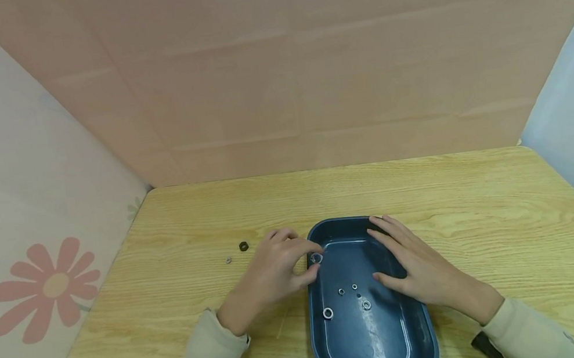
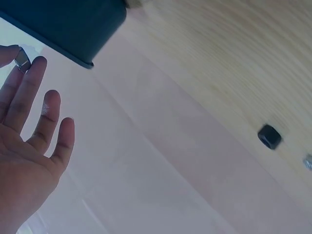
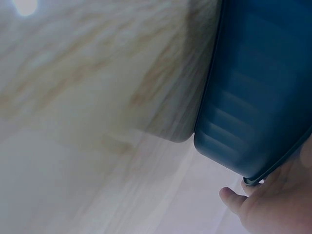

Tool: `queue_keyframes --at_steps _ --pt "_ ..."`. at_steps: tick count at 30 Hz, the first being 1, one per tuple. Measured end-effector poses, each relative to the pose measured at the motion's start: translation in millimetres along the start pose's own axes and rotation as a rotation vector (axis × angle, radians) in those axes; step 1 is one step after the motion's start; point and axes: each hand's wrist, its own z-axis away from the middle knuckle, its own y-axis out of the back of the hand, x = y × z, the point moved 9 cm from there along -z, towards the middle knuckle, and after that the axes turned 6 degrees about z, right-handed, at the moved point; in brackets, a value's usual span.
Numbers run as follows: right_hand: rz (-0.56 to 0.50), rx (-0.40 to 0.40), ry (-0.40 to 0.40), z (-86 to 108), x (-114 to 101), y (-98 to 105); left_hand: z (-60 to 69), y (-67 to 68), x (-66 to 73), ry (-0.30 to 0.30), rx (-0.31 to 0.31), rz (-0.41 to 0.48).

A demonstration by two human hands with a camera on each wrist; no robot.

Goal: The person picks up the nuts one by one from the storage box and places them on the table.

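My left hand (image 1: 275, 267) pinches a silver nut (image 1: 317, 258) between thumb and fingers over the left rim of the dark blue tray (image 1: 356, 339). In the left wrist view the nut (image 2: 22, 60) shows at the fingertips of the hand (image 2: 29, 151), the other fingers spread. Inside the tray lie several loose nuts, among them a large one (image 1: 328, 313) at the left and another (image 1: 366, 305) near the middle. My right hand (image 1: 422, 270) rests over the tray's right rim, fingers extended; the right wrist view shows that hand (image 3: 278, 204) at the tray's edge (image 3: 243, 122).
On the wooden table (image 1: 177, 231), left of the tray, lie a black nut (image 1: 244, 246) and a small silver nut (image 1: 228, 260). A dark object (image 1: 487, 347) is beside the right sleeve. A board (image 1: 308, 83) stands behind the table.
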Motion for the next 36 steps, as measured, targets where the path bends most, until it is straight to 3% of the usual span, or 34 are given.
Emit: queue_keyframes --at_steps 25,36 --pt "0.01 0.015 0.01 0.5 0.3 1.2 19.3 25.8 -48.5 0.051 0.138 -0.047" --pt "0.001 0.008 0.005 0.4 0.7 1.4 30.5 28.8 -78.4 0.131 0.149 -0.037"
